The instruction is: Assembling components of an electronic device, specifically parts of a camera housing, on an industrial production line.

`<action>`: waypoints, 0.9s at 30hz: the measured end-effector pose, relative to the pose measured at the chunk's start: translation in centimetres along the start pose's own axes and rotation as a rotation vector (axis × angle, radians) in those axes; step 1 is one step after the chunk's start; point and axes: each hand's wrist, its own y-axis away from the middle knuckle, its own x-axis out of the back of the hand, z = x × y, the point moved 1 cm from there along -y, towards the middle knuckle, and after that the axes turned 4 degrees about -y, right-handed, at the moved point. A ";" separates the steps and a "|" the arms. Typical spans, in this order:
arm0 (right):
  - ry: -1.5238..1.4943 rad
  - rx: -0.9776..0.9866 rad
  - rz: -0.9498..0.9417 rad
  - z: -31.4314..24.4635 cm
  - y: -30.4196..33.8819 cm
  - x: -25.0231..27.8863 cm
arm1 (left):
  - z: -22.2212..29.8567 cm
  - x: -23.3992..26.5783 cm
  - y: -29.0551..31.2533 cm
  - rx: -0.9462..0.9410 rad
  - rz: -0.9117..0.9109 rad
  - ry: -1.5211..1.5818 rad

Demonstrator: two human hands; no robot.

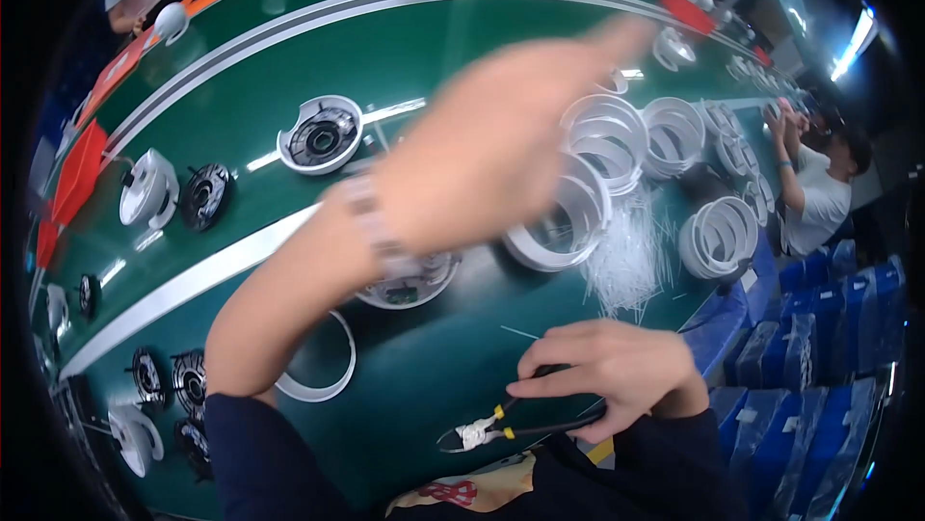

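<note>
My right hand [617, 372] is closed round the handles of diagonal cutting pliers [474, 434], whose jaws point left near the bench's front edge. A thin pale strip [520, 332] lies just beyond that hand. My left hand [482, 140], smeared by motion, stretches far across the bench toward the stacked white rings [607, 140]; its fingers are too blurred to read. Under its wrist a round white housing [414, 290] is partly hidden. A single white ring [323, 367] lies beside my left forearm. A heap of thin clear strips [626, 261] is right of the nearer rings.
A white housing with a dark inside [323, 135] stands on the green belt [385, 49]. Black round parts [205, 195] and white housings [149, 188] line the left. More rings [721, 237] stand right. A co-worker [819, 184] sits at far right, near blue wrapped crates [809, 357].
</note>
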 end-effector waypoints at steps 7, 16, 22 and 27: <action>-0.153 -0.092 0.206 3.2 1.0 -6.5 | -5.5 3.8 14.8 0.998 -0.378 0.007; 0.228 -0.025 0.169 4.0 -6.6 -9.3 | -4.6 9.2 19.3 1.375 0.064 0.611; 0.296 0.027 0.153 4.8 -9.2 -12.5 | -11.7 18.7 18.2 1.164 0.549 0.506; 0.366 0.023 0.166 4.0 -10.1 -13.3 | -22.3 18.3 18.9 1.340 0.767 0.573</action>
